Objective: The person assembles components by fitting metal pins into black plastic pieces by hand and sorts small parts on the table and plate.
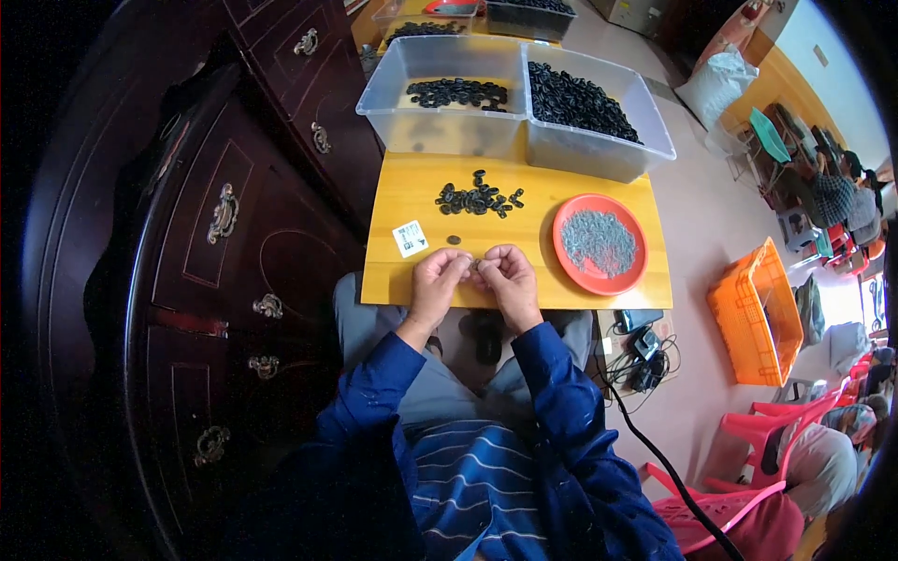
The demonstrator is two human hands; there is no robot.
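My left hand [435, 283] and my right hand [511, 282] meet over the near edge of the yellow table [402, 288]. Both are closed, thumbs and fingertips pinching a small dark piece [477, 266] between them; its shape is mostly hidden by the fingers. Just beyond my left hand lies a single black oval piece [454, 240]. Farther off is a loose pile of black oval pieces [474, 199]. To the right of my right hand, a red round plate [563, 264] holds many tiny grey, thin parts, too small to make out singly.
Two clear plastic bins [449, 134] [587, 161] with black pieces stand at the table's far side. A white printed card [410, 238] lies left. Dark drawers [224, 215] flank the left. Rightward are an orange crate [762, 318], pink chairs [748, 449], cables [647, 369] and seated people.
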